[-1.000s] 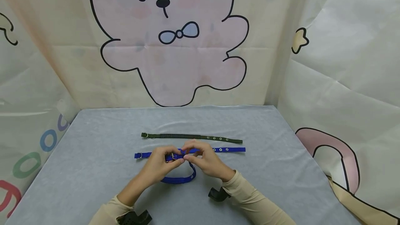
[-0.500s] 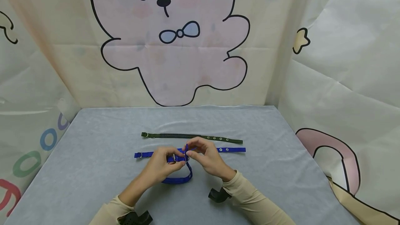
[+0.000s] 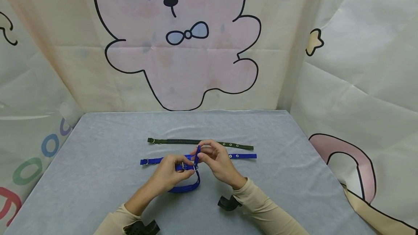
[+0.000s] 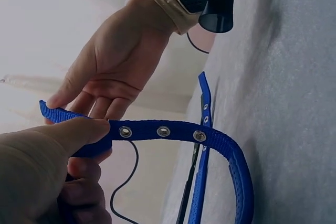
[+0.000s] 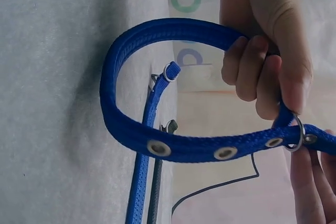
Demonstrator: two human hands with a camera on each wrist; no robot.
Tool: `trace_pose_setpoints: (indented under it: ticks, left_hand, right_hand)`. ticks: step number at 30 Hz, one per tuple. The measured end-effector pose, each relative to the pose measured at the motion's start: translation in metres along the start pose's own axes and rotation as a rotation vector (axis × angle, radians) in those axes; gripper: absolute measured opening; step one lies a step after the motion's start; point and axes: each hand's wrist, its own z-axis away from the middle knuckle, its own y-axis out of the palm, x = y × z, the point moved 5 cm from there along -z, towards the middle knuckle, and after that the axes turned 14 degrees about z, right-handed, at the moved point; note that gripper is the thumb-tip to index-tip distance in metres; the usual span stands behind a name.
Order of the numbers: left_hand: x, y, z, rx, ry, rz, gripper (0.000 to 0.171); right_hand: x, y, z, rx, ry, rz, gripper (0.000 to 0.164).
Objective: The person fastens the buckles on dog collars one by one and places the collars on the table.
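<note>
A blue pet collar [image 3: 186, 188] with metal eyelets is bent into a loop between my hands. In the right wrist view its eyelet end runs through a metal ring [image 5: 303, 129]. My left hand [image 3: 168, 172] pinches the buckle end beside that ring, thumb on top. The right hand [image 3: 218, 162] pinches the free tip of the strap, which stands up past the ring. In the left wrist view the right thumb and fingers meet at this tip [image 4: 50, 109]. The padded part of the loop hangs below, near the tabletop.
A second blue collar [image 3: 243, 156] lies flat just behind my hands, partly covered by them. Farther back, a green collar [image 3: 186, 141] lies roughly parallel to it. Both rest on the grey cloth-covered table [image 3: 98, 177]. Printed curtains [image 3: 277, 79] stand around the table.
My right hand has moved up and slightly right, drawing more of the strap tip through the ring. The loop has narrowed a little. The left hand stays nearly in place.
</note>
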Motion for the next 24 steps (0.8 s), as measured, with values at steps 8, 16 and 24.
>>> trace_pose_setpoints:
  ticks: [8, 16, 24]
  left_hand:
    - [-0.001, -0.005, -0.002, -0.026, 0.051, 0.127, 0.023]
    - [0.000, -0.014, -0.002, -0.088, 0.013, 0.247, 0.030]
    - [0.001, -0.017, -0.003, -0.125, 0.040, 0.247, 0.026]
  right_hand:
    - [-0.003, -0.002, -0.001, -0.067, -0.011, 0.040, 0.024]
    - [-0.006, -0.007, 0.000, -0.131, 0.016, -0.024, 0.035]
    - [-0.006, -0.008, -0.001, -0.154, -0.003, -0.066, 0.023]
